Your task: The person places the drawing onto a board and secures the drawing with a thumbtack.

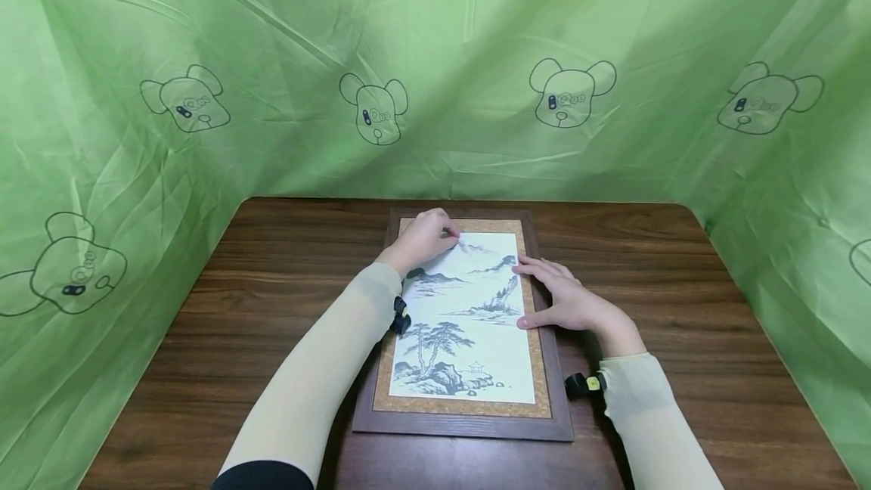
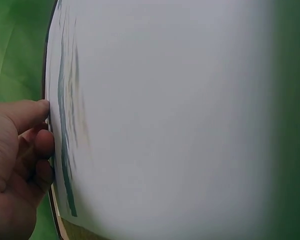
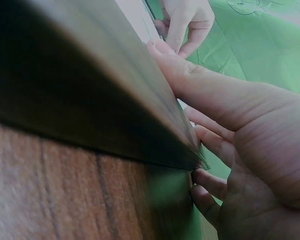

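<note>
A white print (image 1: 435, 308) of a blue-grey landscape, with mountains, trees and a small pavilion, lies on a cork board (image 1: 469, 407) in a dark wooden frame (image 1: 463, 424). My left hand (image 1: 423, 239) reaches over the print's upper left, its fingers curled with the tips right at the top edge. In the left wrist view its thumb (image 2: 32, 111) and bent fingers stand at that edge; I cannot tell whether they pinch anything. On the right side, my right hand (image 1: 568, 299) rests with thumb and fingers spread, fingertips touching the print's right edge.
The framed board stands on a brown wood-grain table (image 1: 272, 308), close to its far edge. A green curtain (image 1: 463, 13) with mouse-head drawings encloses the back and sides. Each wrist carries a small black camera, one (image 1: 401, 316) left and one (image 1: 581, 386) right.
</note>
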`<state>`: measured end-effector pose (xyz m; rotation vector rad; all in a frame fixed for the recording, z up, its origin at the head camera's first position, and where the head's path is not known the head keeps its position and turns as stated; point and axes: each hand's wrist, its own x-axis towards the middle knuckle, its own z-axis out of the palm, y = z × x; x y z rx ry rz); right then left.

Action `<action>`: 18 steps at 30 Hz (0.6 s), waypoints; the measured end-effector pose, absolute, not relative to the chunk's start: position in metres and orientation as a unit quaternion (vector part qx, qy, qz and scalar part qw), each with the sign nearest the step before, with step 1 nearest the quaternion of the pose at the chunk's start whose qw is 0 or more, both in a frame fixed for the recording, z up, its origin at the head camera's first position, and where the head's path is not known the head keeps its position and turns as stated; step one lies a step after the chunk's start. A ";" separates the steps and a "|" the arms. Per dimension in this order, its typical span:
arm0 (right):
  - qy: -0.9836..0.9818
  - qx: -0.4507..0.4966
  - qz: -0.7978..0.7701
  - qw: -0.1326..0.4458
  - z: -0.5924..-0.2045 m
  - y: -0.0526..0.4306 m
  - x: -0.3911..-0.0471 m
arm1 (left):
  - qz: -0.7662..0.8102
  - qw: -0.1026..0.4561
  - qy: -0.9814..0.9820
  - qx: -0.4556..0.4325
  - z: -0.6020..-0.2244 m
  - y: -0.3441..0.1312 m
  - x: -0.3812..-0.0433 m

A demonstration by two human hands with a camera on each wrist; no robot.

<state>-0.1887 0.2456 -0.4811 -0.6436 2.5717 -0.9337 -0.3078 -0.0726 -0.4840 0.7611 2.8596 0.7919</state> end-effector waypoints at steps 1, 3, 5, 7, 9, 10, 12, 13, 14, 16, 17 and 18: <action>0.902 -0.225 -0.328 0.164 -0.481 0.246 -0.189 | 0.261 0.040 0.932 0.248 -0.484 -0.072 -0.308; 0.903 -0.225 -0.328 0.164 -0.481 0.246 -0.188 | 0.264 0.043 0.931 0.249 -0.485 -0.072 -0.309; 0.904 -0.224 -0.326 0.163 -0.482 0.247 -0.188 | 0.266 0.048 0.929 0.254 -0.485 -0.072 -0.309; 0.905 -0.222 -0.324 0.163 -0.482 0.247 -0.187 | 0.264 0.054 0.927 0.260 -0.485 -0.071 -0.308; 0.906 -0.222 -0.322 0.164 -0.483 0.248 -0.186 | 0.260 0.066 0.927 0.264 -0.483 -0.071 -0.305; 0.906 -0.223 -0.320 0.164 -0.483 0.248 -0.186 | 0.257 0.073 0.926 0.265 -0.482 -0.072 -0.303; 0.906 -0.223 -0.319 0.165 -0.483 0.248 -0.186 | 0.252 0.089 0.926 0.265 -0.479 -0.073 -0.299; 0.906 -0.223 -0.318 0.166 -0.482 0.248 -0.185 | 0.247 0.097 0.927 0.266 -0.478 -0.074 -0.296; 0.905 -0.223 -0.320 0.167 -0.481 0.248 -0.185 | 0.247 0.107 0.925 0.267 -0.478 -0.076 -0.294; 0.902 -0.220 -0.329 0.172 -0.478 0.248 -0.183 | 0.262 0.120 0.920 0.264 -0.476 -0.081 -0.292; 0.899 -0.218 -0.337 0.174 -0.476 0.249 -0.182 | 0.275 0.120 0.918 0.260 -0.473 -0.084 -0.291; 0.897 -0.215 -0.343 0.175 -0.473 0.249 -0.181 | 0.290 0.118 0.915 0.255 -0.471 -0.089 -0.291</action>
